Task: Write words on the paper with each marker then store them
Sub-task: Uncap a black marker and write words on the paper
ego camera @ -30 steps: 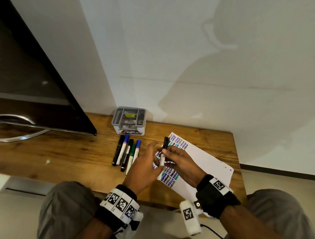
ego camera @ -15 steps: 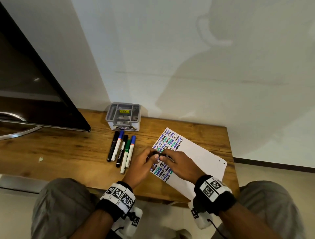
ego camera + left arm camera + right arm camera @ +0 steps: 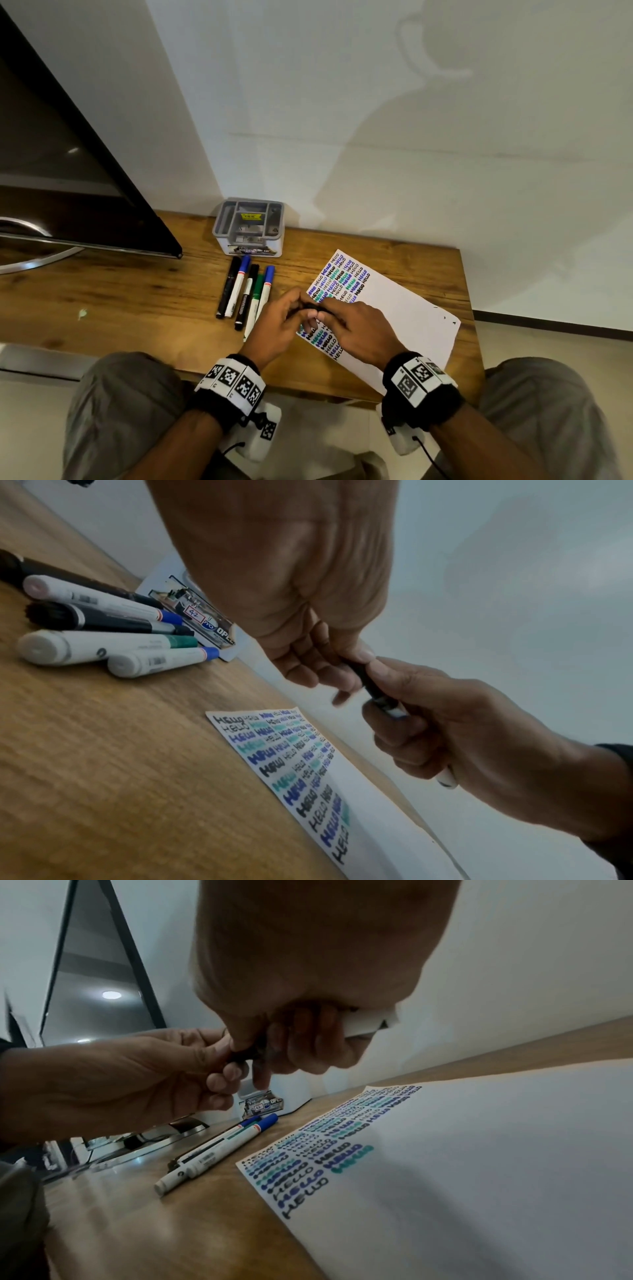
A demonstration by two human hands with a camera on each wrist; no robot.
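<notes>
Sitting across the whole scene is a wooden desk (image 3: 102,301), so I'll place everything off the paper (image 3: 404,318) lying on it. That white sheet is flat and angled, with its left part packed with rows of "HELLO" in black, blue and teal. Well off to the paper's left, a dark monitor (image 3: 68,164) leans over the desk. Behind the paper's left corner, against the wall, sits a small grey organizer box (image 3: 249,228) with open compartments. Just left of the paper, five capped markers (image 3: 245,294) lie side by side, caps pointing toward the box.

Both hands meet right above the paper's written edge. The right hand (image 3: 455,739) has its fingers curled around the white barrel of a black-capped marker (image 3: 373,689), the barrel's tail poking out below the palm. The left hand (image 3: 274,325) pinches the black cap end with thumb and curled fingertips. Can't tell if the cap is seated or coming off; the fingers cover the join. That marker is held up off the sheet, not touching it.
</notes>
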